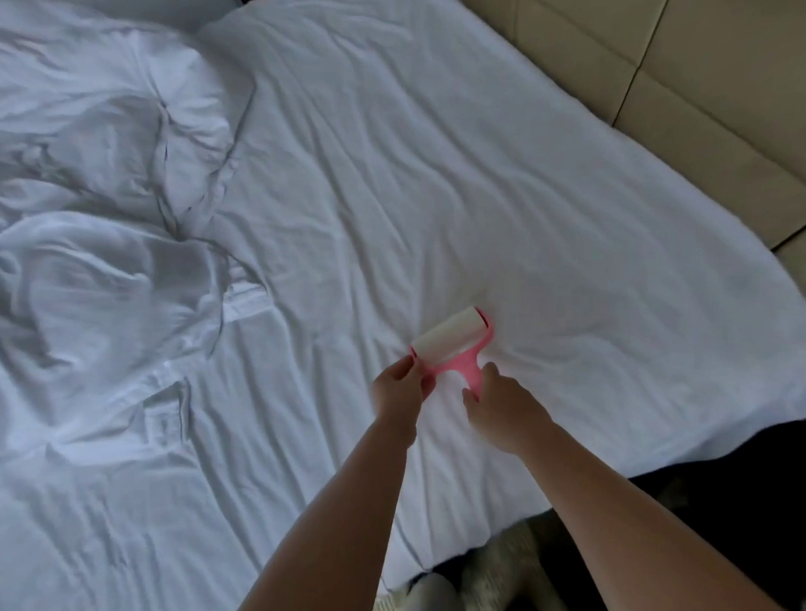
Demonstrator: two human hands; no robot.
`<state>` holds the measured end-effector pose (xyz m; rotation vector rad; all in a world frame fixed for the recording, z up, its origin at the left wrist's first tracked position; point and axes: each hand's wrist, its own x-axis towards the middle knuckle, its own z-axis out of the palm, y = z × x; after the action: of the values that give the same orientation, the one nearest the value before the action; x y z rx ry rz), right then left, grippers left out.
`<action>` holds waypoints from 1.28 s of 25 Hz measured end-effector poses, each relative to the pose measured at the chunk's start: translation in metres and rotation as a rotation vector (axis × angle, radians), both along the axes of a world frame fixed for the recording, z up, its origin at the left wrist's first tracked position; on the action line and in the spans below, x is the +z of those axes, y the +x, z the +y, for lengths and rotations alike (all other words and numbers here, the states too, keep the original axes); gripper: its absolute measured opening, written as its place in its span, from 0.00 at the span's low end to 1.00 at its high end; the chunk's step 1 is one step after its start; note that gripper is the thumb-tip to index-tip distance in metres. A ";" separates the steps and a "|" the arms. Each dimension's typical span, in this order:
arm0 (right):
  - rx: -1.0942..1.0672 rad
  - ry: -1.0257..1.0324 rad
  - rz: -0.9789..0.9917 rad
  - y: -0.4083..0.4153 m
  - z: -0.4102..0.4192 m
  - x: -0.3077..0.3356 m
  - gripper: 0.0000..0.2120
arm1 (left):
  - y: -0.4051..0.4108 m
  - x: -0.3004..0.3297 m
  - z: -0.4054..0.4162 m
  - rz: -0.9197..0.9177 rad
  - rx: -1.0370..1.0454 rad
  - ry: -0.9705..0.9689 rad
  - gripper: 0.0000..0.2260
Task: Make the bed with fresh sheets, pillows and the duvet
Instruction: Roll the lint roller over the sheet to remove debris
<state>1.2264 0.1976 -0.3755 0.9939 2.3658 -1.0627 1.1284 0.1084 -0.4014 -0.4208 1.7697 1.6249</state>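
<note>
A white sheet (501,174) covers the mattress, wrinkled across its middle. A crumpled white duvet (93,252) is heaped on the left side of the bed. A pink lint roller (452,342) with a white roll lies low over the sheet near the bed's front edge. My left hand (401,387) pinches the roller's left end. My right hand (500,404) grips its pink handle.
A beige padded headboard (704,80) runs along the right side of the bed. A dark floor or rug (741,499) shows below the sheet's front edge, with a pale furry patch (502,571) near my feet.
</note>
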 end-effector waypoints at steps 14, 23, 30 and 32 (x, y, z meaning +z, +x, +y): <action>0.002 0.025 -0.004 -0.061 0.020 -0.019 0.21 | -0.056 -0.010 0.016 0.074 -0.152 -0.146 0.09; 0.009 0.012 0.023 -0.154 0.041 -0.031 0.20 | -0.159 -0.023 0.037 0.209 -0.132 -0.309 0.07; 0.022 0.029 0.022 -0.186 0.046 -0.037 0.19 | -0.184 -0.027 0.041 0.289 -0.091 -0.331 0.09; 0.025 0.038 0.027 -0.182 0.041 -0.036 0.19 | -0.179 -0.025 0.036 0.330 -0.120 -0.336 0.17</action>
<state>1.0442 0.2387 -0.4111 0.9664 2.4223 -1.0324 0.9495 0.1446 -0.4269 -0.1975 2.2839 1.3730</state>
